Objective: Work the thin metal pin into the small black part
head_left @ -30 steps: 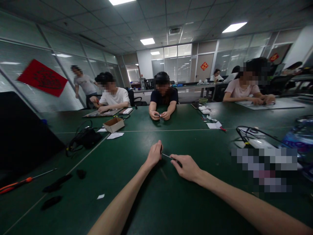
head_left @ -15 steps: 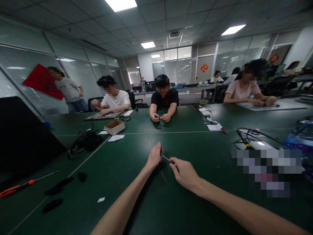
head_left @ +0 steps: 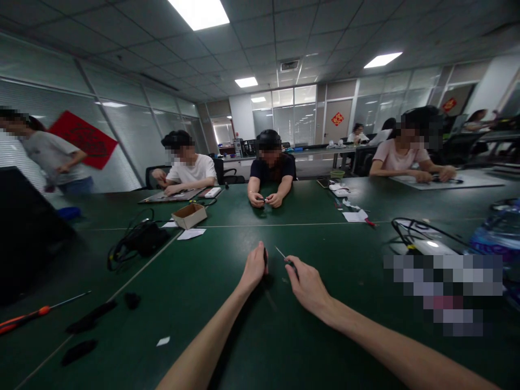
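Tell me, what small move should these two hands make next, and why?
Perhaps ease the right hand slightly toward the left hand: the right grips a thin tool whose tip stands near the dark piece held in the left, but a gap shows between them.

The room is dim, lit mainly by white ceiling panels [head_left: 200, 12], the nearest blown out, with a faint sheen on the dark green tabletop [head_left: 284, 346] and a sharp glint on the white device [head_left: 433, 245] at right. Soft shadow pools beside the left forearm [head_left: 203, 330], and the dark piece [head_left: 265, 259] in the left hand [head_left: 254, 266] shows little detail. Wide-angle distortion stretches the edges, the plastic bottle [head_left: 493, 238] looks smeared, and mosaic blocks [head_left: 442, 292] obscure a patch below it.
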Available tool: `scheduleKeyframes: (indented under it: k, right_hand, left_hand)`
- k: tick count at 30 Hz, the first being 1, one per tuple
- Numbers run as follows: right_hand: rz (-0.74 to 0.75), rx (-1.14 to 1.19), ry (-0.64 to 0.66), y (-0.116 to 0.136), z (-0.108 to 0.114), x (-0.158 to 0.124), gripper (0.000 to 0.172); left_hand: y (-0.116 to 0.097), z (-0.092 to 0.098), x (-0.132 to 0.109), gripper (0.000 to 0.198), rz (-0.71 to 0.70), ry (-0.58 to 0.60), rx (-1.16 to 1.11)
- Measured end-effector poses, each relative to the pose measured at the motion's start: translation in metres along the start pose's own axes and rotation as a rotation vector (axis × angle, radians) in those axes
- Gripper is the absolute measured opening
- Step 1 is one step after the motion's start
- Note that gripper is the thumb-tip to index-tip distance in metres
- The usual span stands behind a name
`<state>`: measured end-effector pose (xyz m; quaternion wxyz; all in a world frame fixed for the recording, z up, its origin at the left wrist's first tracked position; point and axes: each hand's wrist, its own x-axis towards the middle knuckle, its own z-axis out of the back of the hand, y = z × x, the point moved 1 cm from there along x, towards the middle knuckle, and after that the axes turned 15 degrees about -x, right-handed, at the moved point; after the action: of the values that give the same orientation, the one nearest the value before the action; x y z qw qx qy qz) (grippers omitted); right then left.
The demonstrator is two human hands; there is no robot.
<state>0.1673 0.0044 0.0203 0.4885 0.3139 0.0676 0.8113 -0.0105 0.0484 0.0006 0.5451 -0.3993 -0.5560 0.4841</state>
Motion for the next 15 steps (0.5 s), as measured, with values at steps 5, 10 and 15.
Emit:
scheduleKeyframes:
  k: [5,10,15]
  right_hand:
    - [0.089,0.024,0.084,0.004,0.004,-0.003,0.03]
    - [0.262,-0.052,0.189,-0.007,0.007,0.002,0.027]
    - [0.274,-0.11,0.175,-0.014,0.007,0.006,0.029]
  left_hand:
    - [0.004,0.005,0.004,0.055,0.094,0.05,-0.212]
    - [0.004,0.006,0.006,0.05,0.164,0.067,-0.413]
    - [0.006,0.007,0.008,0.047,0.149,0.059,-0.432]
